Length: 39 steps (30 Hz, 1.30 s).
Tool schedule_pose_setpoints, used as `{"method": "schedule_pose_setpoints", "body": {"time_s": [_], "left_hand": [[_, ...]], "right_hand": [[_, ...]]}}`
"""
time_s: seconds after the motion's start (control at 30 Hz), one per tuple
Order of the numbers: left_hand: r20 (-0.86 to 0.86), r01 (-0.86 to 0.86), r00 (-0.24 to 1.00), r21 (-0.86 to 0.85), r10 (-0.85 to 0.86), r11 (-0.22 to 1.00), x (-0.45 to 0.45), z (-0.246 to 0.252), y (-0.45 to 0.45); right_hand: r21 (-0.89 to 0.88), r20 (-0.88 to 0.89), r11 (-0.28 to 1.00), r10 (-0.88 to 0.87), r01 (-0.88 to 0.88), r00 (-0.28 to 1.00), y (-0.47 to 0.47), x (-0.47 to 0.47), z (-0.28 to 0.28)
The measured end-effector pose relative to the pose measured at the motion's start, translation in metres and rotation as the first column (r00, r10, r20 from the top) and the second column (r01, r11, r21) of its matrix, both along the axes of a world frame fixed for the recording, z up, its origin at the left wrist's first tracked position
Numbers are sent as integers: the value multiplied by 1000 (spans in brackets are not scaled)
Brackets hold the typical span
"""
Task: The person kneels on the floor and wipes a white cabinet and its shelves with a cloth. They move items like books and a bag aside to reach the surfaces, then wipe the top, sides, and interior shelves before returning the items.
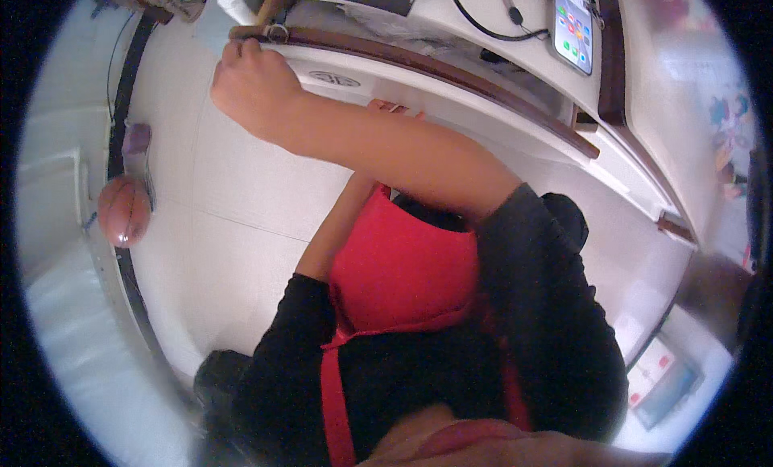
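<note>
My right hand [250,83] reaches across to the left end of an open drawer with a brown front edge [423,71]. Its fingers are curled by the drawer's corner; whether they grip it cannot be told. Close to the knuckles is a small ring [278,33]. My left forearm [338,231] passes beneath the right forearm, which hides the left hand. Just beyond the right forearm shows a small reddish shape [391,106], too unclear to name. A red apron [404,274] covers my front.
On the white desktop [483,14] above the drawer lie a lit smartphone [572,29] and a black cable [483,29]. A basketball [124,211] rests at the left, near a purple object [137,138]. Pale tiled floor [229,189] spreads below. A bluish box [670,394] stands lower right.
</note>
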<state>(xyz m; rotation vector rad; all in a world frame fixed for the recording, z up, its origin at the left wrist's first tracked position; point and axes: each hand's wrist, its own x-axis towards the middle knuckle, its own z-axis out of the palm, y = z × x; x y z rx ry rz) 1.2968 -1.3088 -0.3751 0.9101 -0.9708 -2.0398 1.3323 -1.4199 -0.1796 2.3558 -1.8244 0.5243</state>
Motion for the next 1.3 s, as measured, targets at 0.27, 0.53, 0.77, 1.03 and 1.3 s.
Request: {"method": "schedule_pose_setpoints", "body": {"time_s": [0.27,0.53,0.77,1.03,1.3], "left_hand": [[-239,-32,969,99,55,995,-6,24,-11],[-393,-61,897,345,203,937,-33,53,-29],[-379,-72,901,351,212,933,-46,50,-38],[422,271,883,-99,-207,957,-6,56,-74],[-19,-342,649,-900,760,269,13,149,-127]], "right_hand": [[12,205,940,-336,341,919,180,-146,-11],[-240,98,653,-720,718,687,284,-246,1],[-239,56,581,-792,778,608,301,-271,-8],[-22,289,577,-778,817,558,324,-254,0],[445,705,788,-601,424,377,231,-164,-48]]}}
